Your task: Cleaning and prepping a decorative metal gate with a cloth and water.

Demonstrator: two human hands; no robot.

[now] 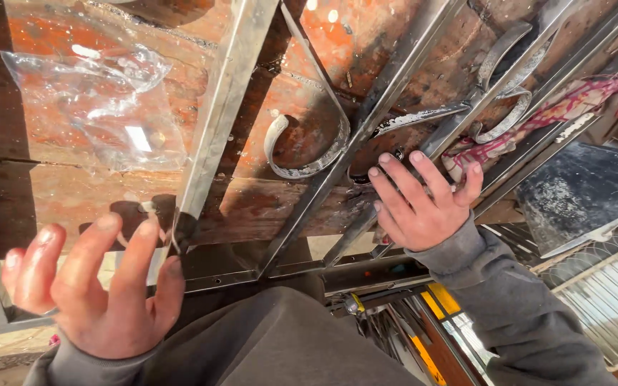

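Metal frame [337, 179] on rusty worktable [80, 200]; right hand [423, 207] grip clamped on bar, left hand [98, 286] grip apart.

The person wears a grey long-sleeved top of soft, matte cloth, like a sweatshirt. The right sleeve [520, 307] reaches the wrist and ends in a plain cuff, with loose folds and creases running along the forearm. The left sleeve [59, 364] shows only as a narrow grey band of cuff at the bottom edge of the view. The front of the same garment [280, 343] fills the lower middle, a broad, smooth grey surface in shade, with no print, buttons or zip to be seen. Both hands, the left [101, 293] and the right [420, 204], are bare: no gloves, rings or watch show. Dark grime marks the fingertips and nails.
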